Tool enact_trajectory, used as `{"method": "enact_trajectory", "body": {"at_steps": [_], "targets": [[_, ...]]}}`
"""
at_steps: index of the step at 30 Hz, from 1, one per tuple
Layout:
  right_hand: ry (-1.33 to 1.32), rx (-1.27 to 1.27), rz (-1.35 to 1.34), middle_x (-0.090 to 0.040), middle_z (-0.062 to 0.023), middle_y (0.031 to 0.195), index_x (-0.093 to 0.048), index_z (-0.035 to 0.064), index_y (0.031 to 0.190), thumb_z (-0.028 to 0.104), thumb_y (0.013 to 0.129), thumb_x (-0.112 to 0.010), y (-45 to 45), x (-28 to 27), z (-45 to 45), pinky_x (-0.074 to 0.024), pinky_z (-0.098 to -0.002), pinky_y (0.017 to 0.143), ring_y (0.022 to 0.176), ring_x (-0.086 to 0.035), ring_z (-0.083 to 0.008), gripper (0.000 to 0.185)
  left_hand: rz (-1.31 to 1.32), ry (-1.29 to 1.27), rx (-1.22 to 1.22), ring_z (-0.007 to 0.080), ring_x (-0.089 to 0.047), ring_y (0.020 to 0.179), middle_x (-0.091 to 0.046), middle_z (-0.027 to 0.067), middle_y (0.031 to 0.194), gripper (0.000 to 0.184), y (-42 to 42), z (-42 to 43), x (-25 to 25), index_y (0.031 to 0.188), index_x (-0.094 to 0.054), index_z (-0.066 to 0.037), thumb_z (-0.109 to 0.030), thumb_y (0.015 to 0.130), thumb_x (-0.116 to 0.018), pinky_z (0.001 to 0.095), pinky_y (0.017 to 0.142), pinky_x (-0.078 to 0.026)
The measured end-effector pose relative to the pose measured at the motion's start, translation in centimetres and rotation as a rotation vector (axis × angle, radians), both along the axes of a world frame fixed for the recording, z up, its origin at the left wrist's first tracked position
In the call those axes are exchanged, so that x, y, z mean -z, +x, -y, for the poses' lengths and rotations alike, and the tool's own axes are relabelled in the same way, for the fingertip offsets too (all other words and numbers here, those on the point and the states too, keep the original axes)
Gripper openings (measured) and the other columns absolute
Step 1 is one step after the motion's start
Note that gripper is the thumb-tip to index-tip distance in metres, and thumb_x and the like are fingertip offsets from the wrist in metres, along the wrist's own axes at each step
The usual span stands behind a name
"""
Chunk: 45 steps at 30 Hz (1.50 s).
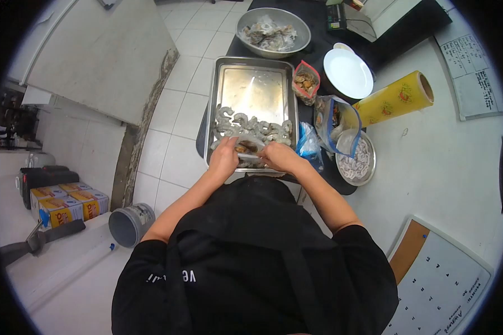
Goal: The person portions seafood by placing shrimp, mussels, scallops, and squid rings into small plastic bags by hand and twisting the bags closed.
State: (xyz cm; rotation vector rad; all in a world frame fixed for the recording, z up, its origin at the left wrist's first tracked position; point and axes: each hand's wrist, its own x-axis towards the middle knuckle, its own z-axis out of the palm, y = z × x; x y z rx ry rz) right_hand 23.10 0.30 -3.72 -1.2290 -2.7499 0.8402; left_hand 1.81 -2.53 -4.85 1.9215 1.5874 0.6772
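Note:
A small clear plastic bag (247,146) with brown-orange pieces inside is held over the near end of a metal tray. My left hand (224,159) pinches the bag's left edge. On the other side, my right hand (282,157) has its fingers closed on the right edge. Grey raw shrimp (254,126) lie in rows across the tray (252,75), just beyond my hands and partly under them. The tray's far half shows bare metal. What exactly the pieces in the bag are, I cannot tell.
Right of the tray are a red-edged bag (305,81), a blue-edged zip bag (341,125), a blue plastic bag (309,148) and a bowl of pale strips (356,162). Beyond stand a large metal bowl (274,32), white plates (348,72) and a yellow wrap roll (397,98).

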Motion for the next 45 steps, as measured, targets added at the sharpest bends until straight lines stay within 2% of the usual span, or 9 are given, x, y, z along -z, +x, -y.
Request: {"method": "enact_trajectory", "body": {"at_steps": [3,7,13,17,25,28,35,40,45], "targets": [[-0.229,0.286,-0.235,-0.068,-0.0143,0.079,-0.069,0.0018,0.095,0.017,0.083,-0.062,2.6,-1.8,-4.8,-0.0507,-0.0372,0.066,0.071,-0.066,-0.0239,0.020,0.066,-0.056,0.037,0.0419,-0.053,0.100,-0.055,0.0241,0.104,0.036,-0.3,0.0,0.5,0.107,-0.060,-0.002,0.006,0.074,-0.046,0.0454,0.090,-0.043],[0.190,0.811,-0.558,-0.068,-0.0152,0.079,-0.069,0.0002,0.095,0.018,0.082,-0.062,8.0,-5.2,-15.0,-0.0510,-0.0355,0.066,0.074,-0.068,-0.0225,0.023,0.085,0.000,0.035,0.0428,-0.052,0.107,-0.055,0.0258,0.113,0.040,0.0,0.9,1.2,0.105,-0.065,-0.008,0.006,0.074,-0.046,0.0433,0.095,-0.041],[0.278,0.475,0.410,-0.066,-0.0210,0.089,-0.068,-0.0007,0.088,0.013,0.080,-0.055,9.8,3.7,-24.7,-0.0521,-0.0407,0.074,0.085,-0.066,-0.0338,0.020,0.102,-0.159,0.046,0.0407,-0.056,0.100,-0.057,0.0242,0.107,0.034,0.2,1.1,0.2,0.094,-0.069,-0.004,0.008,0.072,-0.047,0.0430,0.089,-0.045],[0.296,0.538,0.475,-0.069,-0.0167,0.092,-0.070,0.0030,0.085,0.014,0.080,-0.054,10.1,5.2,-24.9,-0.0538,-0.0397,0.074,0.086,-0.067,-0.0294,0.020,0.100,-0.031,0.024,0.0409,-0.056,0.094,-0.058,0.0228,0.102,0.039,0.5,1.5,0.1,0.107,-0.063,-0.004,0.008,0.074,-0.046,0.0435,0.081,-0.046],[0.137,0.672,0.178,-0.068,-0.0161,0.092,-0.071,0.0053,0.088,0.021,0.078,-0.059,13.0,5.8,-26.8,-0.0537,-0.0377,0.073,0.084,-0.067,-0.0282,0.022,-0.032,-0.023,0.000,0.0388,-0.058,0.086,-0.058,0.0187,0.100,0.033,0.2,1.4,0.0,0.109,-0.059,0.001,0.000,0.077,-0.056,0.0431,0.076,-0.047],[-0.413,0.900,-0.159,-0.065,-0.0258,0.080,-0.067,-0.0036,0.086,0.017,0.074,-0.058,11.9,0.6,-24.7,-0.0531,-0.0386,0.068,0.072,-0.066,-0.0338,0.026,0.070,-0.022,-0.039,0.0362,-0.059,0.081,-0.058,0.0166,0.098,0.035,0.8,1.1,0.1,0.111,-0.058,0.001,-0.001,0.076,-0.057,0.0408,0.072,-0.048],[0.250,0.475,0.390,-0.067,-0.0177,0.091,-0.070,0.0037,0.084,0.027,0.075,-0.062,12.0,4.3,-23.9,-0.0504,-0.0386,0.075,0.089,-0.065,-0.0303,0.027,0.087,-0.161,-0.005,0.0414,-0.053,0.106,-0.051,0.0254,0.119,0.039,1.4,1.2,-0.4,0.113,-0.056,0.004,-0.003,0.075,-0.059,0.0408,0.088,-0.045],[0.172,0.515,0.340,-0.067,-0.0165,0.091,-0.069,0.0041,0.083,0.028,0.074,-0.062,12.4,4.6,-24.9,-0.0505,-0.0381,0.076,0.089,-0.064,-0.0319,0.027,0.086,-0.136,-0.039,0.0393,-0.056,0.099,-0.048,0.0258,0.124,0.042,1.0,1.5,-0.3,0.116,-0.054,0.003,-0.003,0.075,-0.059,0.0397,0.084,-0.047],[0.080,0.819,-0.151,-0.066,-0.0232,0.087,-0.068,0.0006,0.089,0.021,0.073,-0.061,12.7,4.2,-25.2,-0.0521,-0.0373,0.072,0.080,-0.065,-0.0341,0.026,0.105,-0.149,-0.075,0.0276,-0.060,0.075,-0.047,0.0227,0.126,0.043,1.0,1.7,-0.6,0.117,-0.054,0.001,0.000,0.075,-0.059,0.0340,0.070,-0.050]]}}
